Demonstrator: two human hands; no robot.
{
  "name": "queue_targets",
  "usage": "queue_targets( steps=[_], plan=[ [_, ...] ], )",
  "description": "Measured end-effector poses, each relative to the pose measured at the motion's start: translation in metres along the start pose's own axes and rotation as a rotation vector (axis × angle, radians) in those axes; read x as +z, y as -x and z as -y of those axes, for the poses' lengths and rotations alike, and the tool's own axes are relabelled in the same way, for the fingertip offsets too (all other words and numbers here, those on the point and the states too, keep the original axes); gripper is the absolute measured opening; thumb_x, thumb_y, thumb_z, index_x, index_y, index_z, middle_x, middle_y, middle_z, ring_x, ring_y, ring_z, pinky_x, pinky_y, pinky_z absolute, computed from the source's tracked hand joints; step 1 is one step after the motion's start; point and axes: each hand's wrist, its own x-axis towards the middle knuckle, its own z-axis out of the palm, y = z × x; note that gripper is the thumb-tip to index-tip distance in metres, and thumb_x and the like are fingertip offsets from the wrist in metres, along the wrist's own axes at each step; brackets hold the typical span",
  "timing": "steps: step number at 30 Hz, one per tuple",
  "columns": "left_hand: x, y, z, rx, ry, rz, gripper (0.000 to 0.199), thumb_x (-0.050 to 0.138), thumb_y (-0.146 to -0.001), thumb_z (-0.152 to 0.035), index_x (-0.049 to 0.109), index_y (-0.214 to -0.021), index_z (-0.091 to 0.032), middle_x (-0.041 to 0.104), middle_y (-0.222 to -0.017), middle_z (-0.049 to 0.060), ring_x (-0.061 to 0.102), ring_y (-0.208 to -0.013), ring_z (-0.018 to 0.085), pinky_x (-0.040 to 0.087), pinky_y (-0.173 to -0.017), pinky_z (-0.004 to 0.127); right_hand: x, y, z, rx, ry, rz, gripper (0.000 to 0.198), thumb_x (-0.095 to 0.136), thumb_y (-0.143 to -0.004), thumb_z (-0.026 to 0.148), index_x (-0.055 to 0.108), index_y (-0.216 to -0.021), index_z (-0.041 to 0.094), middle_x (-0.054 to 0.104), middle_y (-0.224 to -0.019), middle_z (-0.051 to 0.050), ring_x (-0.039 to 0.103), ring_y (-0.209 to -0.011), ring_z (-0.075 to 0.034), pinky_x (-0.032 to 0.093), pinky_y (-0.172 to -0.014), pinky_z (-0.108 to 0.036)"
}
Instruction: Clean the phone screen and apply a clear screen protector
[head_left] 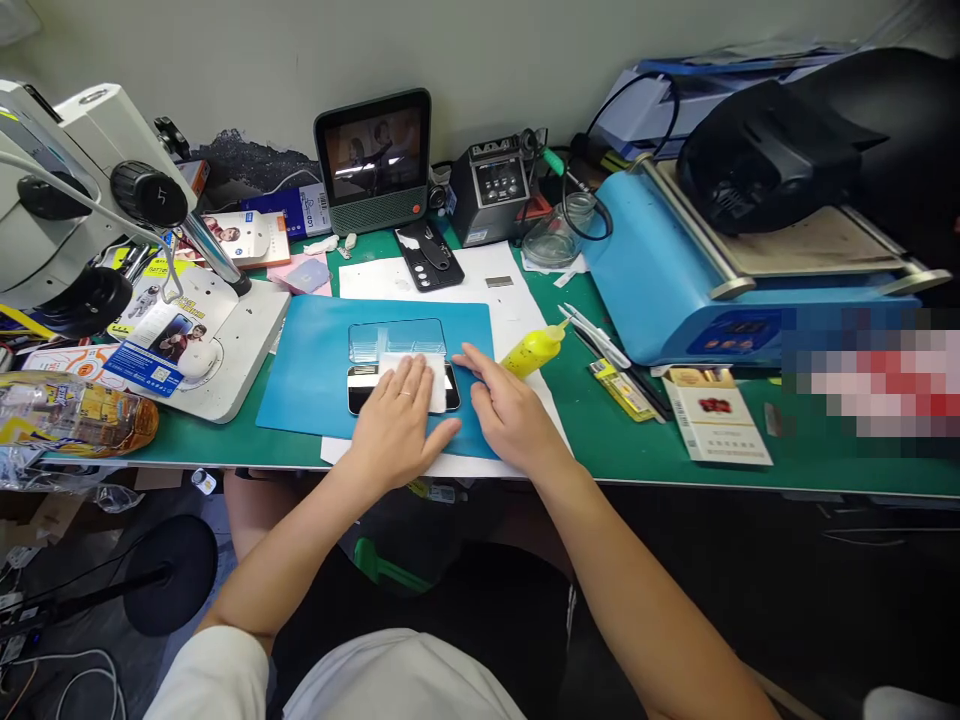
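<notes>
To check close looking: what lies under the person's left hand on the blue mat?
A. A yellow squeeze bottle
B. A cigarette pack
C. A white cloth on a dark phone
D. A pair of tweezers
C: the left hand presses a white cloth flat onto the dark phone lying on the blue mat.

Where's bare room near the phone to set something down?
Blue mat is bare left of the phone, up to the microscope base. Green surface below the yellow bottle is open. Right of it, tweezers and carton crowd.
</notes>
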Motion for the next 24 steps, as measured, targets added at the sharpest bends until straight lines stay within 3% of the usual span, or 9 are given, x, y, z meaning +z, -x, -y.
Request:
queue_targets(
  steps=[3, 7, 14, 18, 24],
  plan=[
    [0.006, -0.012, -0.015, 0.071, 0.013, 0.017, 0.076, 0.033, -0.108, -0.055, 0.034, -0.16, 0.0, 0.028, -0.17, 0.02, 0.023, -0.16, 0.032, 0.022, -0.131, 0.046, 0.001, 0.001, -0.001, 0.004, -0.014, -0.014, 0.051, 0.038, -0.103, 0.025, 0.049, -0.153, 0.018, 0.068, -0.142, -0.015, 0.063, -0.134, -0.027, 0.049, -0.116, -0.053],
    [0.006, 0.011, -0.023, 0.127, 0.031, 0.052, 0.074, 0.033, -0.108, -0.052, 0.029, -0.162, -0.002, 0.023, -0.172, 0.017, 0.019, -0.162, 0.03, 0.022, -0.131, 0.045, -0.001, 0.0, 0.001, -0.013, -0.013, 0.006, 0.049, 0.041, -0.105, 0.031, 0.051, -0.151, 0.02, 0.068, -0.141, -0.014, 0.062, -0.135, -0.028, 0.049, -0.116, -0.053],
    [-0.015, 0.053, 0.024, -0.054, -0.053, 0.021, 0.065, 0.027, -0.111, -0.044, 0.031, -0.161, -0.004, 0.026, -0.171, 0.019, 0.022, -0.161, 0.031, 0.028, -0.129, 0.051, -0.003, -0.001, 0.003, -0.064, 0.062, 0.085, 0.057, 0.048, -0.103, 0.038, 0.043, -0.158, 0.022, 0.061, -0.149, -0.015, 0.053, -0.142, -0.033, 0.045, -0.118, -0.059],
    [-0.017, 0.042, 0.036, -0.092, -0.035, 0.016, 0.07, 0.023, -0.111, -0.051, 0.029, -0.163, -0.005, 0.026, -0.171, 0.019, 0.021, -0.161, 0.032, 0.028, -0.128, 0.053, -0.004, -0.001, 0.002, -0.092, 0.093, 0.131, 0.071, 0.06, -0.097, 0.047, 0.038, -0.161, 0.025, 0.057, -0.153, -0.014, 0.05, -0.144, -0.036, 0.044, -0.117, -0.062],
    [-0.005, 0.026, 0.009, -0.027, 0.003, 0.028, 0.083, 0.023, -0.108, -0.063, 0.029, -0.161, 0.0, 0.022, -0.171, 0.022, 0.017, -0.161, 0.034, 0.024, -0.13, 0.053, -0.005, -0.001, -0.001, -0.072, 0.084, 0.133, 0.07, 0.063, -0.096, 0.048, 0.041, -0.159, 0.026, 0.058, -0.151, -0.015, 0.053, -0.142, -0.036, 0.045, -0.117, -0.061]
  ],
)
